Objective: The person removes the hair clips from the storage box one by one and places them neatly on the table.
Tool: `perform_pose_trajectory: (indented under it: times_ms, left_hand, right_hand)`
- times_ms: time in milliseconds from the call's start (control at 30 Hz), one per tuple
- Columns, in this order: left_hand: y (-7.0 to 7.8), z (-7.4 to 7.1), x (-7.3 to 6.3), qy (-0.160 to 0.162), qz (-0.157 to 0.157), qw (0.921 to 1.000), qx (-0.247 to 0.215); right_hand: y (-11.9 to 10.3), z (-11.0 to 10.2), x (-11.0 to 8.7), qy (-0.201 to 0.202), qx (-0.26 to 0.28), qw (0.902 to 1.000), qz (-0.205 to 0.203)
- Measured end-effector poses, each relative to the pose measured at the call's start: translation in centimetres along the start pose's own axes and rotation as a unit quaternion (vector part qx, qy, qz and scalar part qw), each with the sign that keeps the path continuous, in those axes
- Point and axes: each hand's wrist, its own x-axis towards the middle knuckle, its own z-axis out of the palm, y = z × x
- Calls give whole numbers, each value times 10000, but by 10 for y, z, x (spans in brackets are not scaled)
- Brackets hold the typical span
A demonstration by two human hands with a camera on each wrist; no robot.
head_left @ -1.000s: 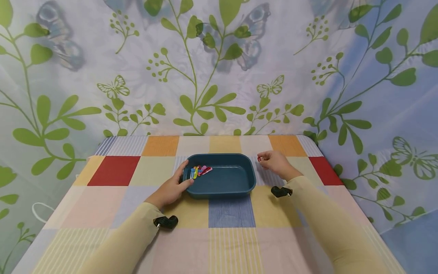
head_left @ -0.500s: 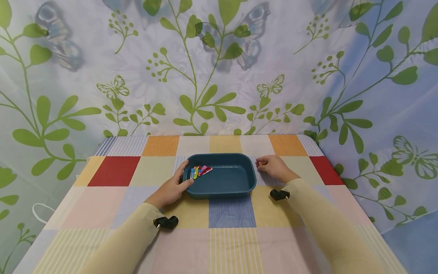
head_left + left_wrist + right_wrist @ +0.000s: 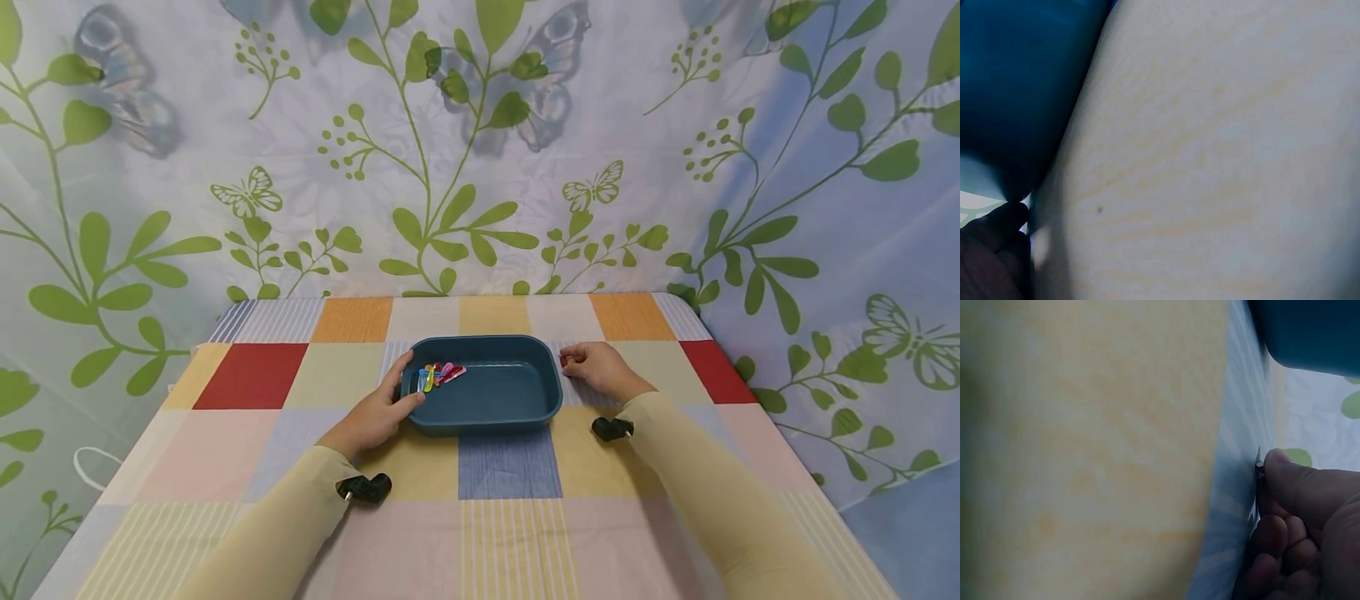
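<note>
A dark blue rectangular tray (image 3: 502, 388) sits mid-table in the head view. My left hand (image 3: 377, 417) grips its left end, thumb over the near rim and fingers along the outer side. Inside the tray, at that end, several colourful snap hair clips (image 3: 439, 376) lie in a small heap. Just right of the tray, my right hand (image 3: 600, 370) pinches a small red hair clip (image 3: 564, 361), mostly hidden by the fingers. In the right wrist view the clip's thin tip (image 3: 1259, 454) pokes out between thumb and forefinger, close to the cloth.
A patchwork-patterned cloth (image 3: 510, 542) covers the table. Behind it hangs a curtain (image 3: 480, 167) with green leaves and butterflies. A white cord loop (image 3: 93, 467) shows at the table's left edge. Black wrist devices (image 3: 365, 488) sit on both sleeves.
My right hand has lowered slightly and shifted left toward the table surface, still pinching the red clip. The left hand and the tray have stayed in place.
</note>
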Motion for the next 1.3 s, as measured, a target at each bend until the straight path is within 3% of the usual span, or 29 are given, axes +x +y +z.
perform_pose_trajectory:
  times_ms: [667, 1300]
  left_hand:
    - [0, 1, 0, 27, -67, 9999, -102]
    - [1, 1, -1, 2, -2, 9999, -160]
  right_hand:
    - [2, 1, -2, 83, -180, 9997, -115]
    - [6, -4, -2, -286, 169, 9994, -39]
